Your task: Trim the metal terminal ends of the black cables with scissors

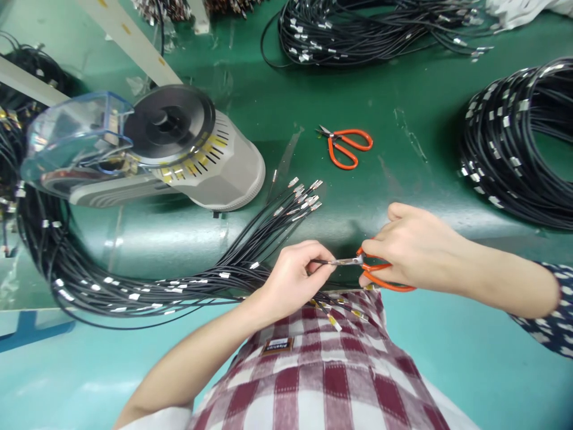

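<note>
My left hand (299, 276) pinches the end of a black cable (320, 261) near the table's front edge. Red-handled scissors (385, 278) are in my right hand (414, 248), their fingers closed around the loops. The blades point left and meet the cable's tip just beyond my left fingertips. Behind and to the left of my left hand, a bundle of black cables (179, 289) with white tags stretches along the table edge. Several loose cable ends with silver terminals (304, 200) fan out behind the hand. Other ends with yellow bits (333, 322) hang over the apron.
A grey tape dispenser (233, 161) with a black reel and clear cover stands at left. A second pair of red-handled scissors (349, 146) lies mid-table. Coiled black cables (501, 143) sit at right, and another cable bundle (353, 33) lies at the back.
</note>
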Available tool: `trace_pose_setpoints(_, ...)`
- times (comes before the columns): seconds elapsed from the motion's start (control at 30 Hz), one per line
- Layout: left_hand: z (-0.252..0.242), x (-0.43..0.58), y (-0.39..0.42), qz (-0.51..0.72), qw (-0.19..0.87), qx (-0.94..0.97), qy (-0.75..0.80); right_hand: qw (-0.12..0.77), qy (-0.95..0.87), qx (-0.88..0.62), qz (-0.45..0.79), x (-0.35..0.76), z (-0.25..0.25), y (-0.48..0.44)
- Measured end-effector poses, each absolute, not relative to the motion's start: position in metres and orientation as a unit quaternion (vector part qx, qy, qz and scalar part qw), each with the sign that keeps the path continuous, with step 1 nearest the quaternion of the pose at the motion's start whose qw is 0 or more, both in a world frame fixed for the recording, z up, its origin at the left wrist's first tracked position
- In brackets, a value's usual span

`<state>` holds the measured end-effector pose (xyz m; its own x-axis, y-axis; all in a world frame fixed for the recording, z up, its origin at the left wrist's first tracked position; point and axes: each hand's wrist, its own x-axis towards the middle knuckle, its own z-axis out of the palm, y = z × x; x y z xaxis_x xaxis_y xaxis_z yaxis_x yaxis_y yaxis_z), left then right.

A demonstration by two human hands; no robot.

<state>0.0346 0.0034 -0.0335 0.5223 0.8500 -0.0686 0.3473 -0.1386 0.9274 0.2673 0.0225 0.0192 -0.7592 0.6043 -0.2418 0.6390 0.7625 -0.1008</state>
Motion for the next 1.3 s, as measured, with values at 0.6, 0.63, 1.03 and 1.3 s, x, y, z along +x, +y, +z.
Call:
trace_pose_setpoints(0.6,-0.034,0.034,0.003,0.229,0.533,0.698,0.419,0.071,0.934,0.329,-0.118,0.272,0.018,0.026)
trace_pose_setpoints(0.63,-0.034,0.034,0.003,0.230,0.532,0.700,0.418,0.071,0.935,0.328,-0.116,0.272,0.018,0.026)
trace_pose_setpoints(1.03,-0.029,0.033,0.005,0.248,0.594,0.621,0.447,-0.015,0.910,0.367,-0.192,0.272,-0.002,0.027)
trace_pose_setpoints(1.3,-0.031,0.028,0.020,0.330,0.675,0.482,0.450,0.048,0.765,0.638,-0.072,0.316,-0.008,0.045)
